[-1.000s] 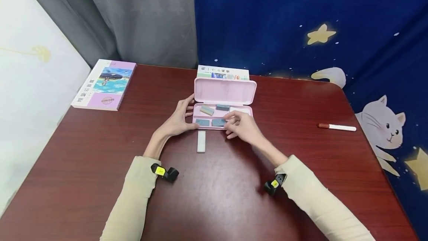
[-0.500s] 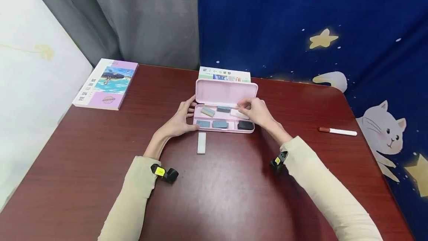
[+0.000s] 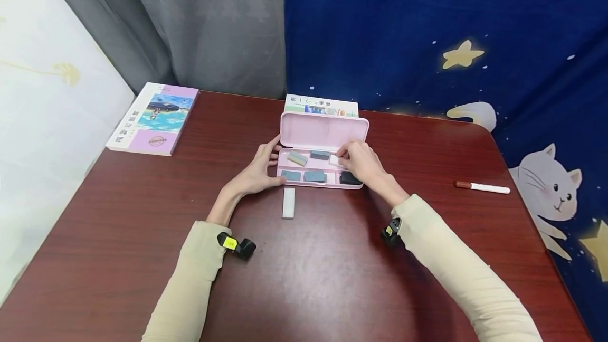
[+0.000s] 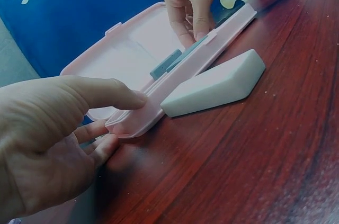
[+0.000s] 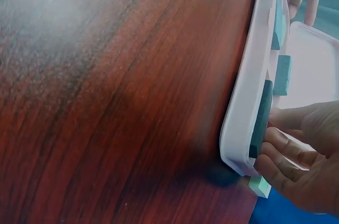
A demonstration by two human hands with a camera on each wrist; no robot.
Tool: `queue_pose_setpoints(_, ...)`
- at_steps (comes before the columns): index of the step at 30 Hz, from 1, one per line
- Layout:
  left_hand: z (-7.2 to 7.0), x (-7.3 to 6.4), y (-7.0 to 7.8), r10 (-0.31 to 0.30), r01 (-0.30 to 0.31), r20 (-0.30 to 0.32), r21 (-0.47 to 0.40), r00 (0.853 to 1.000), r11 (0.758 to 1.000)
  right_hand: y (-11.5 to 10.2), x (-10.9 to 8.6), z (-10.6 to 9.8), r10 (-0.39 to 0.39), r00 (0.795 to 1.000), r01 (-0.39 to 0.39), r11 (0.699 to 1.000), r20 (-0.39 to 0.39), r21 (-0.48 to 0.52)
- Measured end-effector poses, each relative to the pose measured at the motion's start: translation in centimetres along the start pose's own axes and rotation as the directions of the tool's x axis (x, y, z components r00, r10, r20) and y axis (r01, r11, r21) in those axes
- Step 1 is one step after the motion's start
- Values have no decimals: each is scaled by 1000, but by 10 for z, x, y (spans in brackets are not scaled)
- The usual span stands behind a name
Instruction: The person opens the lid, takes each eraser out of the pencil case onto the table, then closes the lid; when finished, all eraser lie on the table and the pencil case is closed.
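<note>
Two hands are at a pink case (image 3: 313,132) by the tabletop's far edge. The left hand (image 3: 256,174) grips the case's left end, its thumb against the near wall and its other fingers, parted from the thumb, round the end. The right hand (image 3: 364,163) has its fingers bent and close together, the tips touching a white block (image 3: 334,160) in the far compartment; whether they pinch it cannot be told.

Six blocks can be counted in the case. Three lie in the far compartment: that white block, one tan-striped block (image 3: 297,158) set askew and one slate block (image 3: 320,155). Three lie in the near row: two blue-grey blocks (image 3: 291,176) and one black block (image 3: 350,178). One loose white block (image 3: 288,203) lies on the tabletop (image 3: 294,284), just beside the case's near wall, end towards it.

Two books are there: a lilac book (image 3: 161,115) at the tabletop's far left corner, and a white-and-green book (image 3: 296,101) behind the raised lid, at the far edge. One marker (image 3: 482,187) lies near the right edge.

The tabletop is glossy reddish-brown wood. Beyond its far edge hang a grey curtain (image 3: 228,25) and a navy curtain (image 3: 380,30) printed with stars and a cat.
</note>
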State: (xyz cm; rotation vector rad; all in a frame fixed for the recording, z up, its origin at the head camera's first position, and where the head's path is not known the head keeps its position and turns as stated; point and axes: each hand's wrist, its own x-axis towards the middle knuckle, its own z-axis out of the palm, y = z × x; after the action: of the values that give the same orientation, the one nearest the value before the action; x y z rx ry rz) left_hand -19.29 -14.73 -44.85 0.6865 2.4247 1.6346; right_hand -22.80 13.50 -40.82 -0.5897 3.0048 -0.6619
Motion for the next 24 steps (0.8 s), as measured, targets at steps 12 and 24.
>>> queue_pose_setpoints(12,1,1,2,-7,7,20,31,1000,1000,-3,0,-6,70,997,-70,998,42,-4)
queue_pose_setpoints(24,0,0,3,-13,12,29,34,1000,999,3,3,-10,-5,998,3,1000,55,31)
